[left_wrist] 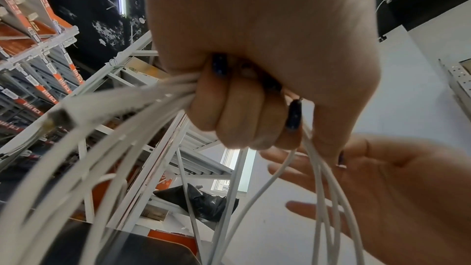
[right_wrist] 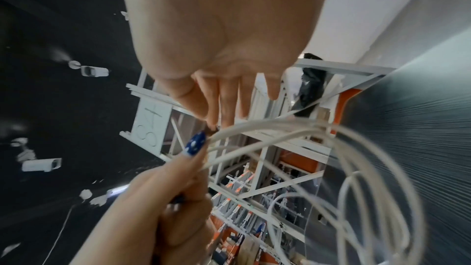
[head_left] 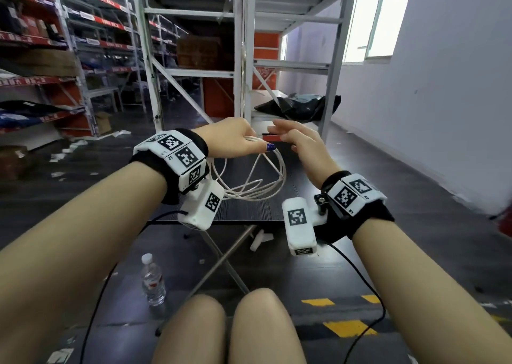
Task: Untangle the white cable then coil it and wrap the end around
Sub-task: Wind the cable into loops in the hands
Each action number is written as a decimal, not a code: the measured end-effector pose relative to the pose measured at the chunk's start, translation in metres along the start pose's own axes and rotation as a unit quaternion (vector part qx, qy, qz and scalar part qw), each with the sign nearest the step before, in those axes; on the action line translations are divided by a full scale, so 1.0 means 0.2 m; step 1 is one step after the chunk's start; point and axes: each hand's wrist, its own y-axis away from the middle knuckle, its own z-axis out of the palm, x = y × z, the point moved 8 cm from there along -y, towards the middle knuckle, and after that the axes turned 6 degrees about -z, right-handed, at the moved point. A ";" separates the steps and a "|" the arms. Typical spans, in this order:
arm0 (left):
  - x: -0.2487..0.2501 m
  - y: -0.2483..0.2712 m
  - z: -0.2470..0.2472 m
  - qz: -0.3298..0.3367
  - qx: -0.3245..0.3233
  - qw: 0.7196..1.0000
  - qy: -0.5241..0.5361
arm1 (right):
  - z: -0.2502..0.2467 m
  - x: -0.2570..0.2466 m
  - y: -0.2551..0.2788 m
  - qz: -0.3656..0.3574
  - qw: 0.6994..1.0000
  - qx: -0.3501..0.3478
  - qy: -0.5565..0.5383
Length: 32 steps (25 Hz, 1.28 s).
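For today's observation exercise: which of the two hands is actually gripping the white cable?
The left hand: its fingers are curled tightly round the bunched loops of the white cable. The right hand is beside it, fingers spread, holding nothing.

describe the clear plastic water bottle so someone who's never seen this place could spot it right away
Start at the dark folding table in front of the seated person and drop to the floor at its near left corner. There, beside the table's metal leg, stands the clear plastic water bottle, upright. Its white cap and red label set it apart from the flat white paper scraps lying nearby.
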 end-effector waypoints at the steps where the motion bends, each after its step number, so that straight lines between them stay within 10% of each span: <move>1: 0.02 0.00 0.00 0.006 -0.001 1.000 0.011 | 0.04 -0.04 0.00 -0.009 0.999 -0.034 -0.006; 13: -0.09 0.05 0.02 0.022 0.064 0.970 0.235 | 0.06 0.13 0.09 0.076 0.992 -0.102 -0.003; 20: -0.26 0.08 -0.11 0.002 0.173 0.891 0.421 | 0.06 0.23 0.21 0.156 0.968 -0.188 0.050; 25: -0.42 0.19 -0.20 -0.019 0.262 0.822 0.505 | -0.11 0.29 0.22 0.068 0.977 -0.113 0.166; 32: -0.57 0.25 -0.20 -0.046 0.294 0.849 0.437 | -0.54 0.40 0.26 0.191 0.867 0.100 0.449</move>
